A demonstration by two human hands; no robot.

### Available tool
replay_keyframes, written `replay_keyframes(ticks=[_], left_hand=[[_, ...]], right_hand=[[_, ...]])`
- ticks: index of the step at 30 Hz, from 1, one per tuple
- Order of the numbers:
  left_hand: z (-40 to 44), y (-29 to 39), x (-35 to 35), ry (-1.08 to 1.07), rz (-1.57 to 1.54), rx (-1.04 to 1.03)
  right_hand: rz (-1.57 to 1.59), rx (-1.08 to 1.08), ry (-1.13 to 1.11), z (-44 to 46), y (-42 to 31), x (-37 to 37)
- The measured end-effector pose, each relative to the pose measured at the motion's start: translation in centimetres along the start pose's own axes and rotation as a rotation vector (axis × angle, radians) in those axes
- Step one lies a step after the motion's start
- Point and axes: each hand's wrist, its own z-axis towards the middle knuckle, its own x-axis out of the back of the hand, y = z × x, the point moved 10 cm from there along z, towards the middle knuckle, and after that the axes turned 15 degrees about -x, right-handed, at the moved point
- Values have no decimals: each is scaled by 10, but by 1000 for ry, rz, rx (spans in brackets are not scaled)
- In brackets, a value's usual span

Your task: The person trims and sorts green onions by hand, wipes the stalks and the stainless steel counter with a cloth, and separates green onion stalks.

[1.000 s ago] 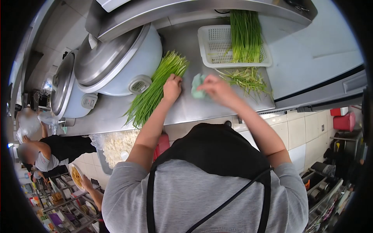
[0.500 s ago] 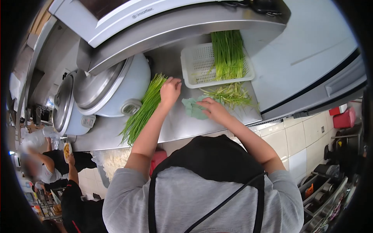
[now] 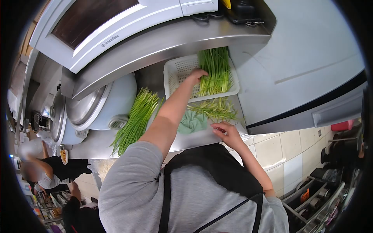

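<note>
My left hand (image 3: 198, 74) reaches into a white perforated plastic basket (image 3: 168, 79), its fingers closed at the left edge of a thick bunch of green chives (image 3: 215, 66). Part of those fingers is hidden by the stalks. My right hand (image 3: 228, 135) hovers near the counter's front edge, fingers bent but apart, with nothing visible in them. Just left of it lies a crumpled pale green cloth (image 3: 193, 122). Between cloth and basket is a loose pile of yellowish-green trimmings (image 3: 217, 110). A second pile of chives (image 3: 134, 124) rests on the counter, left of my left forearm.
Two large rice cookers (image 3: 108, 103) stand at left on the steel counter (image 3: 91, 149). Above runs a steel shelf (image 3: 167, 48) carrying a microwave oven (image 3: 116, 29). A pale appliance (image 3: 295, 58) borders the right side. Other people (image 3: 50, 169) are at lower left.
My left hand has moved from beside the counter pile of chives into the basket. My right hand has let go of the green cloth and drawn back right. The view has shifted.
</note>
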Motion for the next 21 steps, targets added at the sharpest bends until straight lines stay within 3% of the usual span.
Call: replay_keyframes(ticks=[4,6,10,15,19,21], left_hand=[[-8,15,7,-2,231,54],[-11,29,13,-24,-9,10],[-15,37,40,-10,-163,-25],[-27,51,50,-19,-186,-7],[-24,43,54,5,-118,21],[-23,35,52,26,-179,20]], right_hand=[[30,-40,-39,8,13,2],[18,-22,-42,16,12,3],[15,12,-13,39,-5,15],[92,105,77,95,-19,29],[-54,81,238,152,-32,34],[67,94,150,222,10,0]])
